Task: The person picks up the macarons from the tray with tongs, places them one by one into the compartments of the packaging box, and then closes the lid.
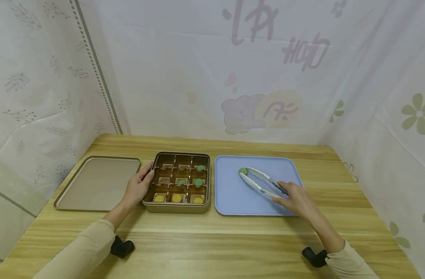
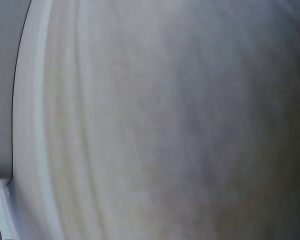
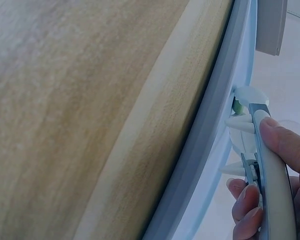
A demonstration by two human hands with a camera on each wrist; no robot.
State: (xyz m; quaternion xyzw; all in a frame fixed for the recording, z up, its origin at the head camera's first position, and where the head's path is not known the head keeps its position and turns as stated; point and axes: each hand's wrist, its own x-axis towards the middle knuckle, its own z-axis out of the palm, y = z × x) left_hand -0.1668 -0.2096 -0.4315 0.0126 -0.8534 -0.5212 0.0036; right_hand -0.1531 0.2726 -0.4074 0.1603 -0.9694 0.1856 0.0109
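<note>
A gold box (image 1: pixel 177 209) with nine compartments sits mid-table. Three yellow pastries (image 1: pixel 177 198) fill its front row and three green ones (image 1: pixel 198 181) lie in the middle and back rows. My left hand (image 1: pixel 138 186) grips the box's left edge. My right hand (image 1: pixel 296 198) holds white tongs (image 1: pixel 259 181) over the blue tray (image 1: pixel 233 193). The tong tips pinch a green pastry (image 1: pixel 243 171) on the tray. In the right wrist view my right hand (image 3: pixel 270 185) is wrapped round the tongs (image 3: pixel 270 165), with a bit of the green pastry (image 3: pixel 237 105) at the tips. The left wrist view is a blur.
A gold lid (image 1: pixel 97 182) lies flat left of the box. The wooden table (image 1: pixel 212 240) is enclosed by white patterned curtains behind and on both sides. The tray's rim (image 3: pixel 200 150) runs beside the tongs.
</note>
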